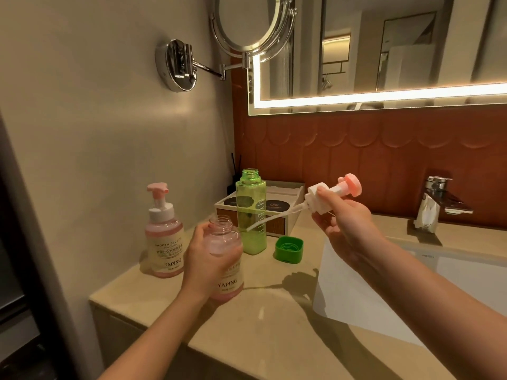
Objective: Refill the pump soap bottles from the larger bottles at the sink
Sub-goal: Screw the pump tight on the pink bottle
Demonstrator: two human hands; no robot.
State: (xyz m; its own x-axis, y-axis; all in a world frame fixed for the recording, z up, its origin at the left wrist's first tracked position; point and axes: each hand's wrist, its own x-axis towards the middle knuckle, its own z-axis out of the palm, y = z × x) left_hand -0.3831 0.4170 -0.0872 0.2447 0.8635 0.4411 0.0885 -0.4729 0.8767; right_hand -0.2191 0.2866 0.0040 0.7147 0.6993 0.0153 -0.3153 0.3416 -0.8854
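Over the glossy beige stone bench (164, 311), the left grip (196, 261) clasps an open-necked translucent pink bottle (222, 242) while the right grip (347, 226) pinches a white-and-pink plastic pump (312, 198) near the uncapped square green bottle (251, 215).

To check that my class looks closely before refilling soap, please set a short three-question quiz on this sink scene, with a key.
1. True or false: the green bottle has its cap on.
2. What does the right hand hold? A. the pump head B. a sponge C. a towel
3. Fill in: the left hand grips the open pink bottle; in the head view, the other pink bottle, with its pump fitted, stands to its ____.

Key
1. False: its green cap lies on the counter.
2. A
3. left
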